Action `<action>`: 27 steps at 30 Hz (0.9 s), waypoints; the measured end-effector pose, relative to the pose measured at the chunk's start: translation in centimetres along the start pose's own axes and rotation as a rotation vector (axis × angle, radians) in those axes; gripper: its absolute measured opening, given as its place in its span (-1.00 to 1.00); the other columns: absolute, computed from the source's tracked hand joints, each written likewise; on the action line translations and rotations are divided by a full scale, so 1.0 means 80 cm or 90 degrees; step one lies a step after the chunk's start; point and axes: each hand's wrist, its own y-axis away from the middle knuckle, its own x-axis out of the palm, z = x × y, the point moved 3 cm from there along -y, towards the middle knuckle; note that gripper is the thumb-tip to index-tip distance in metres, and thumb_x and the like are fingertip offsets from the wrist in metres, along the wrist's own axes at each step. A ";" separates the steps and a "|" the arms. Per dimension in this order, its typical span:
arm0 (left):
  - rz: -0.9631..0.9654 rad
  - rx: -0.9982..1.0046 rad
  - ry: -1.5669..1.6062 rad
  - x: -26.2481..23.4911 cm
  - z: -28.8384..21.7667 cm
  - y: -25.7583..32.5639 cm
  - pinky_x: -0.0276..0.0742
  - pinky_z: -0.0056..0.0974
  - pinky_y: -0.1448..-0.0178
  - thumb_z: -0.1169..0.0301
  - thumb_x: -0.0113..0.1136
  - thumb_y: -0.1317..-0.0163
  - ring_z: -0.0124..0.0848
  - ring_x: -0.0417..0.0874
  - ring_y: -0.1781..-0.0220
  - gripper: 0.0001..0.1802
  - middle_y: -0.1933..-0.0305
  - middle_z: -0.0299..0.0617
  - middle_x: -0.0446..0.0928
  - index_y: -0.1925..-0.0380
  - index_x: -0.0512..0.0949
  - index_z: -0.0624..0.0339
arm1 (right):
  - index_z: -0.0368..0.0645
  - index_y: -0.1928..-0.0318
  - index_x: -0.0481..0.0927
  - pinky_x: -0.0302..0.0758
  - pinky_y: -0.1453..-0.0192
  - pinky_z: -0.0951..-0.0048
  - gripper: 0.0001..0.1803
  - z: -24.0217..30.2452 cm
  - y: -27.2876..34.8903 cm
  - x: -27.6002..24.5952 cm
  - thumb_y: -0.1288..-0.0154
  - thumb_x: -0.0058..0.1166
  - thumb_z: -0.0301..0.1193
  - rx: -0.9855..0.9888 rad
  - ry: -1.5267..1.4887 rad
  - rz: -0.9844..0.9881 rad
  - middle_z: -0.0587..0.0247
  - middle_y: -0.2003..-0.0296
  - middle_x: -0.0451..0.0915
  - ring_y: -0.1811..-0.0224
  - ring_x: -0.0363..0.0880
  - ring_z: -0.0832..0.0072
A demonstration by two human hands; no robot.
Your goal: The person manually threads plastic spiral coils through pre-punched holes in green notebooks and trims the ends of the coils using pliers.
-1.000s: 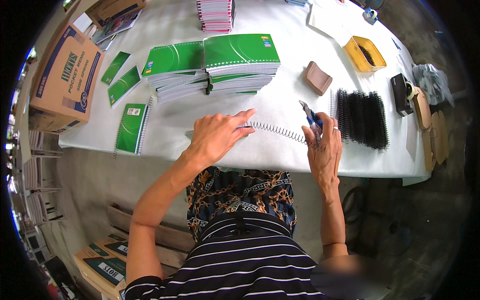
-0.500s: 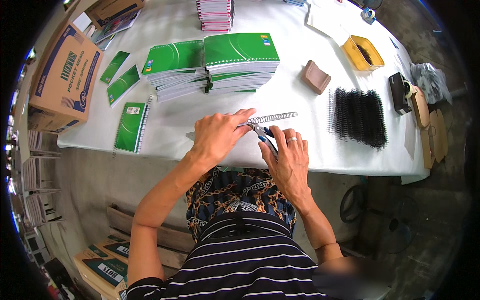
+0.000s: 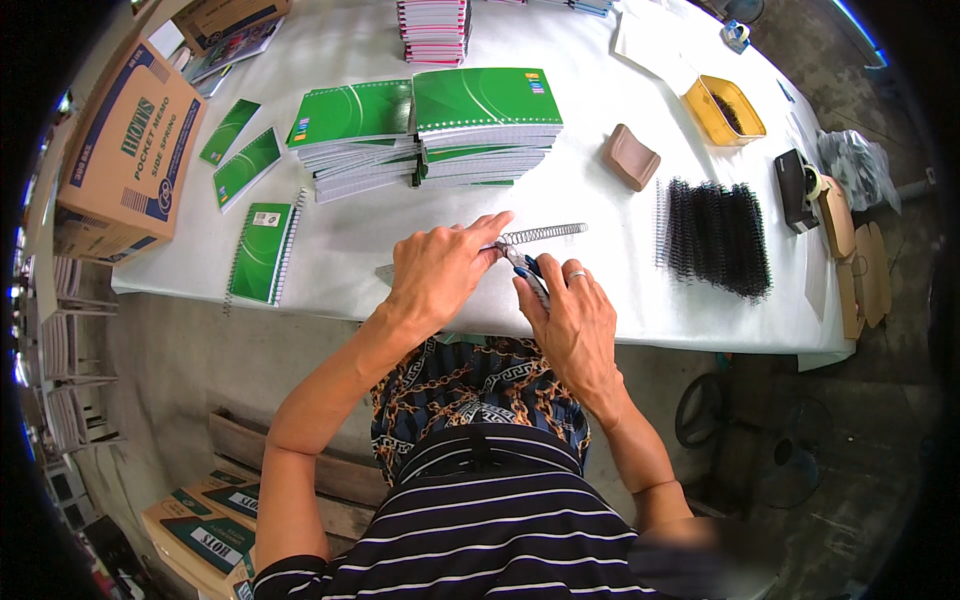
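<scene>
We've got the wire coil point(image 3: 545, 234) mid-frame, a touch right of center, lying w/ its long axis nearly crosswise: near end at the L hand's fingertips, free end pointing R & tipped slightly up the frame. The L hand point(image 3: 440, 265) is the nearer one, thumb & forefinger drawn in close at the coil's near end; whether they actually pinch the wire or sth under it, we can't tell, as the fingers hide it. A thin grey edge point(image 3: 385, 272) pokes out left of that hand, too covered to ID. Our R hand point(image 3: 575, 315) sits lower & right, wrapped around the pliers point(image 3: 516, 258), whose axis slants from lower R to upper L, so the nose comes in at an angle to the coil, right by its near end & the L thumb. Can't tell if the nose is biting wire or just beside it. Key relation, then: coil runs R from the L fingers, pliers meet that same end from below, & the free end lies above the R hand, apart from it. Nearby: green notebook stacks point(image 3: 485, 105) upper center, brown block point(image 3: 631, 158) upper R of the coil, black coils point(image 3: 715, 240) in the frame's right part, well apart from both hands.
</scene>
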 end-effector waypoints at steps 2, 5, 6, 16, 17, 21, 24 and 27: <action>-0.003 0.005 0.007 -0.001 -0.002 -0.001 0.67 -0.08 0.09 0.26 0.28 -0.24 -0.12 0.74 0.13 -0.48 -0.11 -0.32 0.64 -0.23 0.51 -0.39 | -0.14 0.16 0.53 0.48 0.38 0.21 -0.70 -0.002 -0.001 -0.002 -0.36 0.15 -0.16 0.002 -0.008 0.022 0.12 0.45 0.51 0.41 0.57 0.22; -0.016 0.044 -0.009 -0.001 -0.002 -0.001 0.68 -0.08 0.12 0.20 0.29 -0.23 -0.12 0.74 0.16 -0.47 -0.10 -0.31 0.64 -0.24 0.50 -0.41 | -0.13 0.20 0.54 0.50 0.51 0.21 -0.72 -0.009 -0.005 -0.009 -0.38 0.14 -0.17 0.016 -0.051 0.048 0.12 0.51 0.55 0.52 0.62 0.22; -0.022 0.063 -0.019 -0.001 0.000 -0.001 0.68 -0.08 0.13 0.18 0.29 -0.23 -0.12 0.74 0.17 -0.47 -0.10 -0.31 0.64 -0.24 0.50 -0.41 | -0.12 0.21 0.54 0.49 0.54 0.21 -0.73 -0.016 -0.007 -0.012 -0.39 0.13 -0.17 0.009 -0.080 0.015 0.13 0.53 0.57 0.55 0.62 0.22; 0.064 0.198 -0.073 -0.003 0.000 0.013 0.69 -0.12 0.34 0.01 0.13 -0.32 -0.20 0.75 0.31 -0.48 -0.04 -0.40 0.67 -0.29 0.44 -0.36 | -0.10 -0.15 0.53 0.17 -0.31 -0.07 -0.40 -0.145 -0.103 0.039 -0.30 0.14 0.07 -0.144 0.135 0.011 -0.03 -0.06 0.50 -0.26 0.34 0.11; 0.048 0.213 -0.087 -0.001 -0.002 0.013 0.70 -0.12 0.30 0.01 0.15 -0.29 -0.23 0.74 0.24 -0.45 -0.09 -0.42 0.65 -0.31 0.41 -0.42 | -0.07 -0.17 0.51 0.15 -0.35 -0.10 -0.38 -0.161 -0.113 0.038 -0.27 0.18 0.07 -0.130 0.115 -0.017 -0.05 -0.11 0.48 -0.31 0.31 0.10; 0.117 0.254 -0.126 0.002 -0.001 0.018 0.73 -0.11 0.20 0.04 0.21 -0.23 -0.33 0.73 0.03 -0.33 -0.22 -0.43 0.58 -0.37 0.30 -0.55 | 0.08 -0.30 0.42 -0.03 -0.54 -0.21 -0.16 -0.235 -0.167 0.029 -0.02 0.42 0.05 0.041 0.189 0.065 -0.11 -0.36 0.30 -0.53 0.06 0.09; 0.187 0.299 -0.106 0.000 -0.007 0.012 0.73 -0.12 0.18 0.04 0.25 -0.18 -0.33 0.72 0.00 -0.25 -0.20 -0.40 0.59 -0.41 0.25 -0.55 | 0.27 -0.34 0.40 0.20 -0.47 -0.14 -0.07 -0.299 -0.182 0.035 0.10 0.49 0.04 0.093 0.078 0.230 -0.05 -0.27 0.43 -0.41 0.30 0.08; -0.003 0.301 -0.164 -0.012 0.003 0.017 0.71 -0.09 0.20 -0.01 0.29 -0.12 -0.26 0.72 0.01 -0.17 -0.12 -0.36 0.63 -0.43 0.22 -0.48 | 0.16 -0.20 0.60 0.62 -0.10 0.13 -0.28 -0.270 -0.189 -0.008 -0.04 0.36 0.15 0.183 -0.061 0.241 0.03 -0.01 0.63 -0.07 0.63 0.21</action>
